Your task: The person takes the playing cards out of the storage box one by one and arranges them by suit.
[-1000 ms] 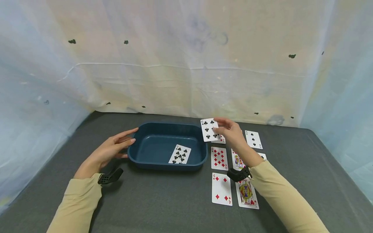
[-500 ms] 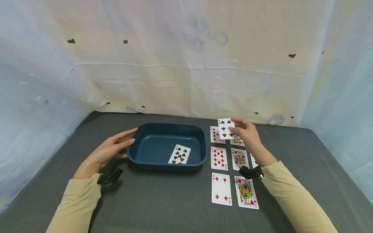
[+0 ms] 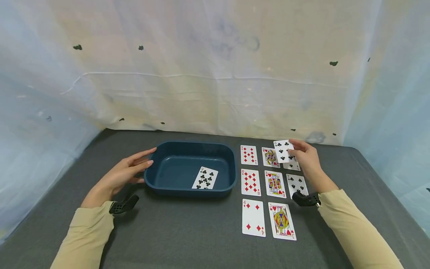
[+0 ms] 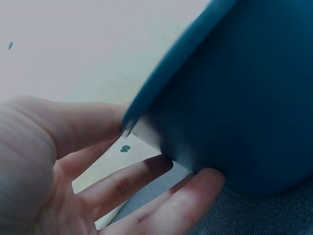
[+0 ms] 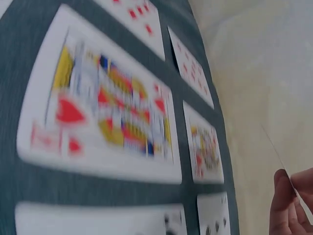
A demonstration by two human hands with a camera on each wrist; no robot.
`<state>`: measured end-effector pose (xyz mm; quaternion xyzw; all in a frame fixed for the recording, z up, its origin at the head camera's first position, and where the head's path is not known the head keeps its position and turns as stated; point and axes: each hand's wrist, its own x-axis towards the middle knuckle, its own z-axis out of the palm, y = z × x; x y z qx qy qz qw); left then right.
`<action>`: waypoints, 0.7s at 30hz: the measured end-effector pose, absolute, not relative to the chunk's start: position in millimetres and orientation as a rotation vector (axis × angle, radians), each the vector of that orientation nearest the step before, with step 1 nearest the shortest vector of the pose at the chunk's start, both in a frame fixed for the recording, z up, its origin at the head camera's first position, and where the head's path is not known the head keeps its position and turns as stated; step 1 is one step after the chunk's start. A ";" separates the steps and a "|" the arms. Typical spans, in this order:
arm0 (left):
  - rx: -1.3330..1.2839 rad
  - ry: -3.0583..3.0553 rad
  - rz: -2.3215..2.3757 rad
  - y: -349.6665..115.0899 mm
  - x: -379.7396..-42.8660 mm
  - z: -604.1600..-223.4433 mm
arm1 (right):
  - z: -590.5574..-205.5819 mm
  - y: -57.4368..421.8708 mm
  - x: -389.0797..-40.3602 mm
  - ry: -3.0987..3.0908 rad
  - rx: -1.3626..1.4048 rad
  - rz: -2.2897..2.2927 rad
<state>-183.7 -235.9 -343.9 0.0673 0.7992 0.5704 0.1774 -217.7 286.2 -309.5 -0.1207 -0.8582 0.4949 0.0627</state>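
Note:
My left hand touches the left end of a dark blue tray, its fingers extended. The left wrist view shows the fingertips against the tray's outer wall and the thumb at its rim. A clubs card lies face up inside. My right hand pinches the six of clubs by its right side, between thumb and fingers. In the head view this card overlaps a spades card and the edge of a queen of hearts. The right wrist view catches the held card edge-on.
Right of the tray, face-up cards lie in columns. One has diamonds, with the ten and four. Another has hearts, with the king and jack. The seven of spades lies farther right. Behind the table hangs a pale sheet.
My right hand has carried the six of clubs rightward, from the tray's right edge, past the diamonds, to the hearts and spades columns. The left hand stays at the tray.

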 end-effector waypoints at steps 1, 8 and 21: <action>0.184 2.262 1.614 -235.9 -183.9 -344.0 | -309.7 290.3 -217.4 -2.595 -0.382 1.477; 0.174 2.279 1.602 -235.9 -183.6 -344.0 | -315.2 314.0 -216.1 -2.592 -0.494 1.405; 0.157 2.286 1.601 -234.8 -183.7 -344.2 | -326.9 340.9 -217.3 -2.586 -0.615 1.295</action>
